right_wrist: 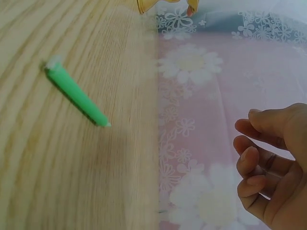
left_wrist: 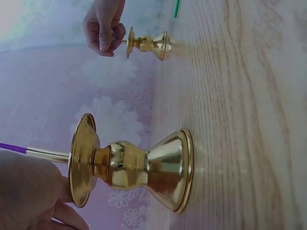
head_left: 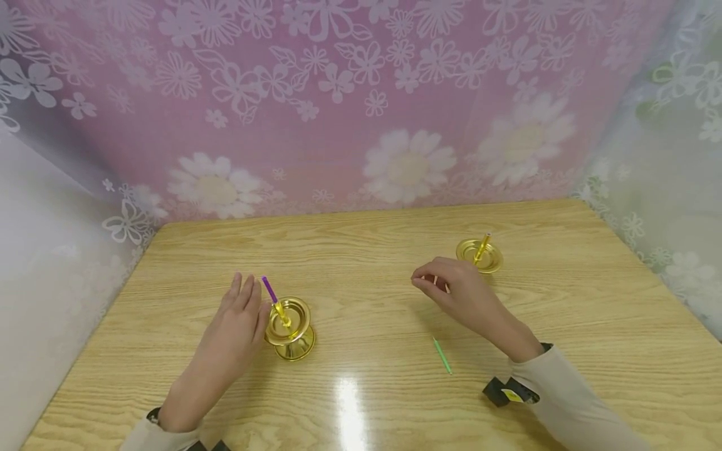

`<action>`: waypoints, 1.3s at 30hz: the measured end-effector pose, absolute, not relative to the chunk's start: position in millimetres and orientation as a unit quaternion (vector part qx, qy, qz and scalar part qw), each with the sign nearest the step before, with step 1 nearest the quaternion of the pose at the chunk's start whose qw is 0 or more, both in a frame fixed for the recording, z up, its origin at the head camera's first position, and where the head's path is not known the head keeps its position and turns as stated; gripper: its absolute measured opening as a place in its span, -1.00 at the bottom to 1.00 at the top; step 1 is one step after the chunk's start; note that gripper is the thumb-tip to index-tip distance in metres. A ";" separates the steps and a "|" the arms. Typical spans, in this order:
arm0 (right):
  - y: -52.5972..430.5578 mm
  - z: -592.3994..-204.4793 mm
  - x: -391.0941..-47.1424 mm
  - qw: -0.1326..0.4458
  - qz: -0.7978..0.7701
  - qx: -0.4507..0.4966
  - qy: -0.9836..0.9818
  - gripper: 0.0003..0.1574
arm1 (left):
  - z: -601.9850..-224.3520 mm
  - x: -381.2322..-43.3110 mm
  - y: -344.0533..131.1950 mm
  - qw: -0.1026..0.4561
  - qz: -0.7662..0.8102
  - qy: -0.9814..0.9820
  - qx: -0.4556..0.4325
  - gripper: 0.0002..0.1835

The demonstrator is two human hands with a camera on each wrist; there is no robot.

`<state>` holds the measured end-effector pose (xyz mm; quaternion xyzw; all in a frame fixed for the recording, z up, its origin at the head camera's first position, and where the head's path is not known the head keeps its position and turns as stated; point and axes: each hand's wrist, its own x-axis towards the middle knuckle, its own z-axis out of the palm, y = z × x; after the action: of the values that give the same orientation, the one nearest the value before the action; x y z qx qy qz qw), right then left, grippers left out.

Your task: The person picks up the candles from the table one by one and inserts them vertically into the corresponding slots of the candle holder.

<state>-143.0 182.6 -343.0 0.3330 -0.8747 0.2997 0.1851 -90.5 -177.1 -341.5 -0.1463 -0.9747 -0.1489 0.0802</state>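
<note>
A purple candle [head_left: 269,290] stands in the gold candle holder [head_left: 294,346] at the left of the table. Beside that holder is my left hand [head_left: 234,335], its fingers extended past the dish; in the left wrist view the fingers lie by the dish rim. My right hand [head_left: 465,294] hovers over the table with loosely bent fingers and nothing between them. A second gold candle holder [head_left: 488,260], with no candle in its socket, stands just beyond the right hand. Nearer to me, a green candle [head_left: 442,356] lies on the wood, below the right hand.
The wooden table [head_left: 361,313] ends at a pink flowered curtain [head_left: 316,125] behind it. Pale flowered cloth [head_left: 688,238] hangs along the right side. A black wrist device [head_left: 510,391] sits at the right sleeve.
</note>
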 end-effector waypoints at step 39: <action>244.3 -348.3 -129.3 0.214 0.261 0.293 -0.894 -0.80 | -319.6 -43.2 -153.2 0.068 -0.081 -0.978 -0.178 -0.56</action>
<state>-129.3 244.3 -348.3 0.2932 -0.8945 0.2609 0.2141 -43.2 -153.2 -319.6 -0.1784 -0.9783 -0.0809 0.0677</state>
